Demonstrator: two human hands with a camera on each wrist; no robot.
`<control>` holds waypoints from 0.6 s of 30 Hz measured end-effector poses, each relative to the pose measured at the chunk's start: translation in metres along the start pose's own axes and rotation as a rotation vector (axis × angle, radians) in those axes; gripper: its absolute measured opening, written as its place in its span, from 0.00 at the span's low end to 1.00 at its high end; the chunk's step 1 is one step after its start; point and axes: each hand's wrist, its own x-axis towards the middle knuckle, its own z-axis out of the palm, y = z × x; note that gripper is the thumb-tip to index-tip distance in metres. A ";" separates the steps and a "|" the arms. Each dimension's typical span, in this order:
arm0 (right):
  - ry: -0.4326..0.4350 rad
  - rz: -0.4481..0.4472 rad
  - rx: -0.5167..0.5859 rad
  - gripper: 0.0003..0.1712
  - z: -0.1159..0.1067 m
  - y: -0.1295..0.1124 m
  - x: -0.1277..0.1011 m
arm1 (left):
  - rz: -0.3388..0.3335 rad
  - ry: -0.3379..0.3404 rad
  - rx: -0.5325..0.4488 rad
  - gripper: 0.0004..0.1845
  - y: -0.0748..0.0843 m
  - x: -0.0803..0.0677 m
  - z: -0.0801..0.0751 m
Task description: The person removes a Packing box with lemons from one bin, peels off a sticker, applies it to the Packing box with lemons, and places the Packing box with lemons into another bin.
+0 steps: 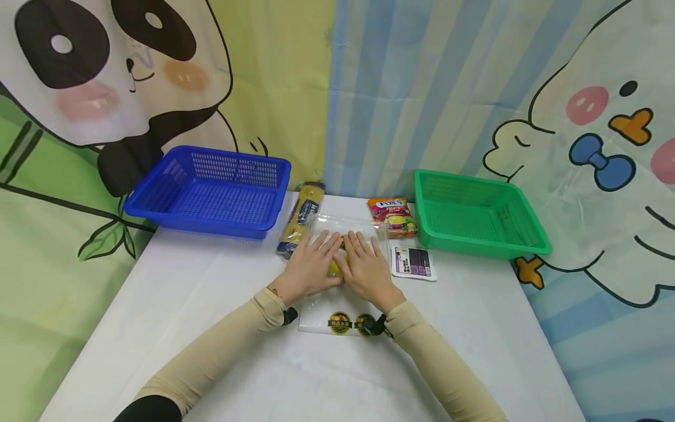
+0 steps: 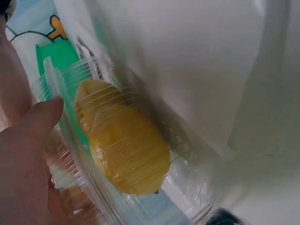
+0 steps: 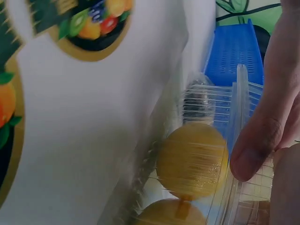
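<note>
Both hands, left (image 1: 310,267) and right (image 1: 366,267), flat with fingers straight, pressing clear plastic zip bag (image 1: 321,313) holding yellow lemons (image 2: 124,140); green mesh basket (image 1: 477,214) at 2 o'clock.

Clear ribbed plastic box (image 3: 220,154) fills lower right, two yellow fruits (image 3: 191,160) inside, one above other. Thumb (image 3: 265,126) of right hand presses box rim. White sheet with fruit sticker (image 3: 89,26) at left. Blue basket (image 3: 233,52) behind.
</note>
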 end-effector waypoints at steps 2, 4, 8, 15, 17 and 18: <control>0.021 0.012 -0.020 0.45 0.002 0.001 -0.001 | -0.018 0.018 0.026 0.56 0.002 -0.001 0.001; 0.031 0.027 -0.028 0.46 0.003 0.001 -0.003 | -0.035 0.027 0.045 0.56 0.005 -0.003 0.001; 0.058 0.060 -0.031 0.48 0.004 0.000 -0.006 | -0.068 0.029 0.068 0.57 0.009 -0.004 -0.002; 0.114 0.152 -0.012 0.52 0.004 -0.004 -0.007 | -0.102 0.032 0.082 0.59 0.011 -0.005 -0.004; 0.133 0.181 0.052 0.54 0.005 -0.002 -0.010 | -0.115 0.040 0.041 0.60 0.011 -0.006 -0.003; 0.149 0.194 0.095 0.55 0.006 0.000 -0.012 | -0.128 0.045 -0.013 0.60 0.010 -0.009 -0.001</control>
